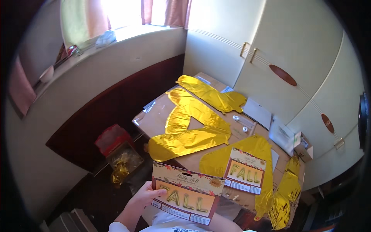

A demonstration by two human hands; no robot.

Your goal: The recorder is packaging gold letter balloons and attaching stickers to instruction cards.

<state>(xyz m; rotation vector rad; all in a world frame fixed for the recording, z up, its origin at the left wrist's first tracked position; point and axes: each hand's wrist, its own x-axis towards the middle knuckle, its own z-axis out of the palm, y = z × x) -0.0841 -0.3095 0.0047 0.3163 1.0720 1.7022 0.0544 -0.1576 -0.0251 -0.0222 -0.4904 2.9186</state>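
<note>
My left hand [143, 197] is closed on the left edge of a flat balloon banner package [185, 199], thumb on its front. The package has a cream header with autumn leaves and an orange panel picturing gold letter balloons. My right forearm [224, 223] comes in below it, and the right hand is hidden behind the package. A second, matching package [245, 170] lies just beyond, on the cardboard-covered table. Flat gold foil letter balloons are spread around: an A-shaped one [185, 143], a long one [212, 92] at the far side and a crumpled one [284, 197] at the right.
Another gold foil balloon [216, 160] lies partly under the second package. Small white rolls [243, 125], a grey flat panel [257, 112] and a small open box [302, 146] line the table's right side. A red-topped box [114, 141] with gold foil stands on the floor at left.
</note>
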